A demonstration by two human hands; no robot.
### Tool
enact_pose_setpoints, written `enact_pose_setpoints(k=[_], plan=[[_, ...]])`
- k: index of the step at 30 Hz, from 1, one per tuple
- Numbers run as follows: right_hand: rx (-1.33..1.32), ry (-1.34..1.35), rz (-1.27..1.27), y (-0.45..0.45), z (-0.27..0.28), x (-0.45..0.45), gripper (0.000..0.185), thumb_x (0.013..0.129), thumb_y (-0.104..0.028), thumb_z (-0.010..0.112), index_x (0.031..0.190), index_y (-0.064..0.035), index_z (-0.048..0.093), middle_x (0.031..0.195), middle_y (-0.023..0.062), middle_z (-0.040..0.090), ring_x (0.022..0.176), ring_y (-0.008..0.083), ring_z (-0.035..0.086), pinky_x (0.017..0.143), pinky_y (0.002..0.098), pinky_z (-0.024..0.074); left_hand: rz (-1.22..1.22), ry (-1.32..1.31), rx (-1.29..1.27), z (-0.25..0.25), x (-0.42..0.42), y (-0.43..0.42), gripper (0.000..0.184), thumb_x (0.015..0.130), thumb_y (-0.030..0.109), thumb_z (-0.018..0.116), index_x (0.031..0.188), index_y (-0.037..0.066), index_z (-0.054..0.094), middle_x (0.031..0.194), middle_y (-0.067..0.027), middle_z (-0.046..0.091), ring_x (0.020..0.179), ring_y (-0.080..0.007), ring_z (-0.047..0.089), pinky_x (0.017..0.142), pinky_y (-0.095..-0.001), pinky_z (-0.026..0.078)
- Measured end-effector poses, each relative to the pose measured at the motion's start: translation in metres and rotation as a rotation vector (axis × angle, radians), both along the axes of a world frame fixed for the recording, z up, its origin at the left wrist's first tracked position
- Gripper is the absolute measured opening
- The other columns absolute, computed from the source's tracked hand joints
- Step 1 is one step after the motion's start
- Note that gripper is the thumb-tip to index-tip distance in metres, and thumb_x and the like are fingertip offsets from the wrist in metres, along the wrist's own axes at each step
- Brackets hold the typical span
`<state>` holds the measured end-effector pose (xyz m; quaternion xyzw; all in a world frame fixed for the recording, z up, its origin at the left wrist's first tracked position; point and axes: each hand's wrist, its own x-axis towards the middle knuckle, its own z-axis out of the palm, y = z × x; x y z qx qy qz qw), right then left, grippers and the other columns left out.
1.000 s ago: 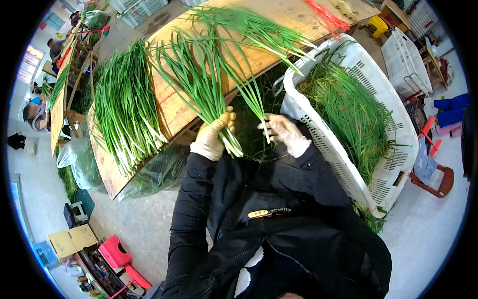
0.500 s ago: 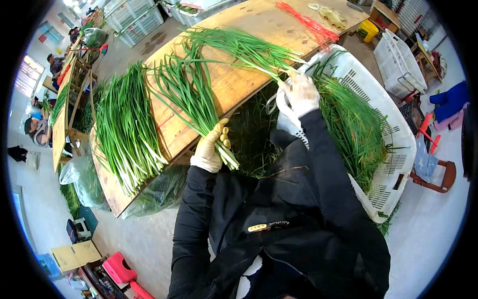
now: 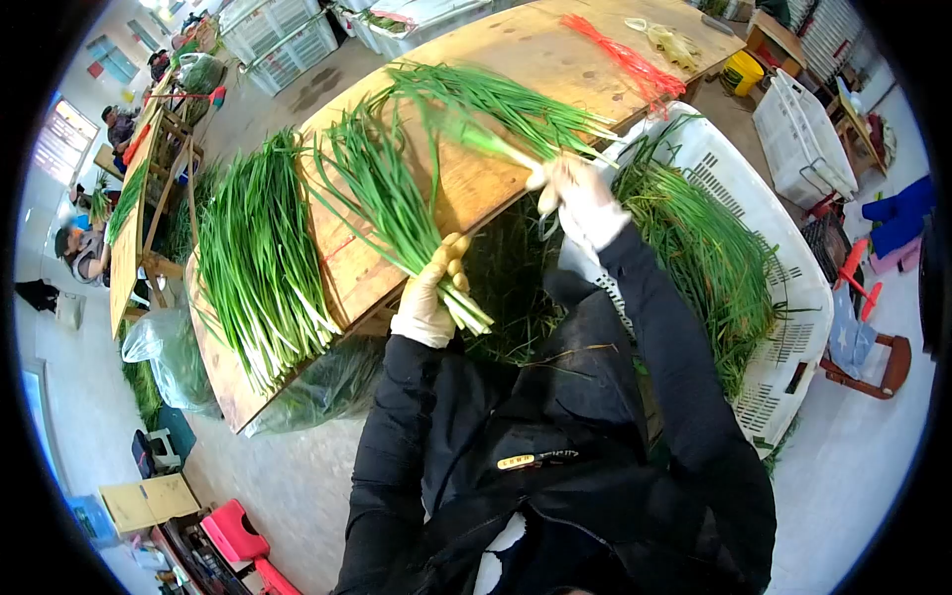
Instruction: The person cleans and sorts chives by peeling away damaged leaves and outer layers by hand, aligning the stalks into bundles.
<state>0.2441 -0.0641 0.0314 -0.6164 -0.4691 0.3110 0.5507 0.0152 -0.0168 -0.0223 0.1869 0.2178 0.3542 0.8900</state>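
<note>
My gloved left hand is wrapped round the pale stem ends of a bunch of garlic chives, whose green leaves rest on the wooden table. Further right, my gloved right hand pinches a few chive stems; their leaves are blurred by motion. Just beyond it lies a loose pile of chives with its pale ends toward the table's right edge. A large row of chives is spread on the left part of the table, white ends toward me.
At my right stands a white plastic crate full of chives. Red ties lie at the table's far end. Plastic bags of greens sit under the table. Other people are at another table on the left.
My right hand has moved slightly left and toward me, drawing a few chive stems away from the loose pile. The left hand still grips its bunch.
</note>
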Motion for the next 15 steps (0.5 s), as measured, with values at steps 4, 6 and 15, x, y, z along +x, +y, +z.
enact_pose_setpoints(k=[4, 6, 15], plan=[[-0.06, 0.354, 0.255, -0.047, -0.031, -0.056, 0.032, 0.088, -0.033, 0.039, 0.081, -0.0054, 0.054, 0.065, 0.0022, 0.061, 0.053, 0.0082, 0.055, 0.045, 0.0175, 0.0392, 0.017, 0.02, -0.01, 0.0, 0.014, -0.002, 0.037, 0.075, 0.008, 0.06, 0.109, 0.0, 0.048, 0.099, -0.0086, 0.057, 0.069, -0.0111, 0.053, 0.055, -0.021, 0.045], [-0.162, 0.367, 0.357, -0.062, -0.044, -0.072, 0.034, 0.089, -0.034, 0.039, 0.084, -0.0055, 0.056, 0.062, -0.0008, 0.06, 0.053, 0.0055, 0.054, 0.044, 0.0156, 0.0358, 0.087, 0.165, -0.011, 0.004, 0.019, -0.005, 0.027, 0.078, 0.012, 0.059, 0.101, 0.001, 0.051, 0.08, -0.0043, 0.056, 0.06, -0.0101, 0.052, 0.05, -0.0195, 0.045], [-0.056, -0.234, 0.265, -0.024, -0.048, -0.081, 0.025, 0.084, -0.027, 0.051, 0.077, -0.0032, 0.052, 0.061, 0.0052, 0.056, 0.054, 0.0123, 0.054, 0.055, 0.0243, 0.0425, 0.052, 0.392, 0.089, 0.001, 0.015, -0.021, 0.017, 0.076, 0.011, 0.06, 0.09, 0.003, 0.055, 0.069, -0.0041, 0.058, 0.054, -0.0147, 0.054, 0.046, -0.0249, 0.045]])
